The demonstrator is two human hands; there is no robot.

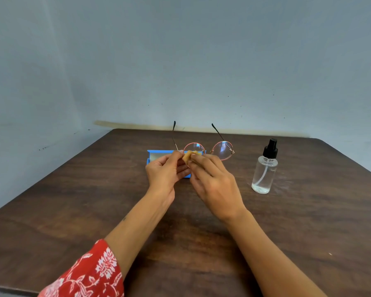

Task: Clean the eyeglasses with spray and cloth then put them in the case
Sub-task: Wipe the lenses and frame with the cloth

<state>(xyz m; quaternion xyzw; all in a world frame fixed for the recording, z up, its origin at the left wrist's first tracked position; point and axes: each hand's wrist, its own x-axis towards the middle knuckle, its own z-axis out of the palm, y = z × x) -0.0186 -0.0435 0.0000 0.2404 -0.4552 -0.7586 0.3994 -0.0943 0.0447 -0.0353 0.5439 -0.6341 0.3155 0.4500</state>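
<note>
Right grip (212,179) pinches crumpled tan cloth (190,156) on round lens (194,147).

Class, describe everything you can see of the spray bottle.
The spray bottle is a small clear cylinder, seemingly plastic, with a black pump nozzle. A thin dip tube curves down inside to a shallow layer of clear liquid. It stands upright on the wooden table, right of the eyeglasses; neither hand touches it.

Matt dark wood table (73,211), clear glossy plastic spray bottle (263,174), thin metal-framed eyeglasses (223,150)
</note>
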